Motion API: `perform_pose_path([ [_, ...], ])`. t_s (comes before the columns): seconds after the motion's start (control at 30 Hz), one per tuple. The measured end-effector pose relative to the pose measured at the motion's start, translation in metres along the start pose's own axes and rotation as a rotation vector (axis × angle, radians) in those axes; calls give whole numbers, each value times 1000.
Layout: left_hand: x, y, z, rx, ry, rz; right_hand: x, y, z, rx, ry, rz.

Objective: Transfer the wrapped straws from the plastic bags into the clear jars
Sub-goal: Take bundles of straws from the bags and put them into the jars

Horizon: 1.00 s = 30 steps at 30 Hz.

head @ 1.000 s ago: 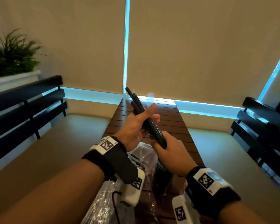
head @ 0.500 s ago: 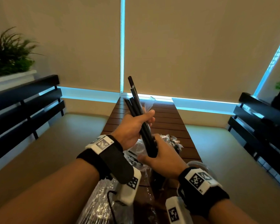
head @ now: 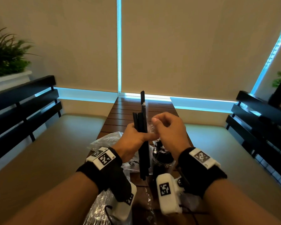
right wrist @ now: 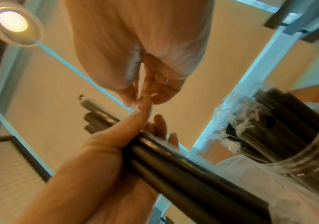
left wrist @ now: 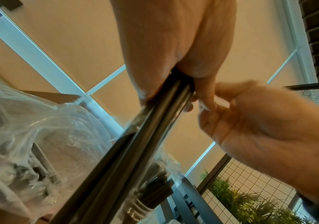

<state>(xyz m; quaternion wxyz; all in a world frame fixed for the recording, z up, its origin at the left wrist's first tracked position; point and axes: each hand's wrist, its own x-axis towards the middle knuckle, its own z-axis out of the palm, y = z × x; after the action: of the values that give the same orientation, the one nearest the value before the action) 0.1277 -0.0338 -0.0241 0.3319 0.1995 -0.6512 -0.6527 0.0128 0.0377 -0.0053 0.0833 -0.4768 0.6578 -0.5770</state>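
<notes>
Your left hand [head: 133, 138] grips a bundle of black wrapped straws [head: 143, 127] upright above the desk [head: 120, 117] | your right hand [head: 167, 129], fingers curled, pinches a clear wrapper end beside the bundle | clear jar [right wrist: 296, 145] holds more straws, below your hands | plastic bag [left wrist: 39, 136] lies crumpled at left.

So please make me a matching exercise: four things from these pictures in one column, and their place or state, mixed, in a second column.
1. left hand
2. right hand
3. clear jar
4. plastic bag

a. lies crumpled on the table
b. grips a bundle of black straws, upright
c. already holds dark straws
d. pinches a bit of clear wrapper

Pairs: 1-b, 2-d, 3-c, 4-a
</notes>
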Motion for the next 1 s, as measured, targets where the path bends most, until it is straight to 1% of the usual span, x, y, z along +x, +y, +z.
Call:
perform_pose_path([
  [0.07, 2, 2, -1, 5, -7, 1, 1, 9, -3, -26, 37, 62],
  [0.2, 4, 3, -2, -23, 40, 27, 0, 13, -1, -105, 60, 4],
  [0.3, 6, 3, -3, -59, 160, 15, -3, 15, -2, -153, 65, -24],
  [0.37, 10, 3, -7, -67, 238, -4, -7, 20, -2, -253, 26, -80],
  [0.47, 15, 9, -12, -80, 312, -21, -15, 29, -3, -475, -122, -157],
  [0.57, 18, 16, -14, -124, 325, -10, -24, 35, -6, -667, -300, -188],
  [0.67, 22, 21, -19, -157, 369, -3, -32, 41, -6, -861, -468, -257],
  [0.83, 29, 23, -31, -159, 483, 9, -42, 36, -10, -1146, -810, -256],
  [0.9, 30, 23, -32, -157, 504, 14, -46, 35, -10, -1228, -891, -237],
  [1.0, 28, 20, -29, -150, 508, 12, -50, 37, -8, -1243, -924, -181],
])
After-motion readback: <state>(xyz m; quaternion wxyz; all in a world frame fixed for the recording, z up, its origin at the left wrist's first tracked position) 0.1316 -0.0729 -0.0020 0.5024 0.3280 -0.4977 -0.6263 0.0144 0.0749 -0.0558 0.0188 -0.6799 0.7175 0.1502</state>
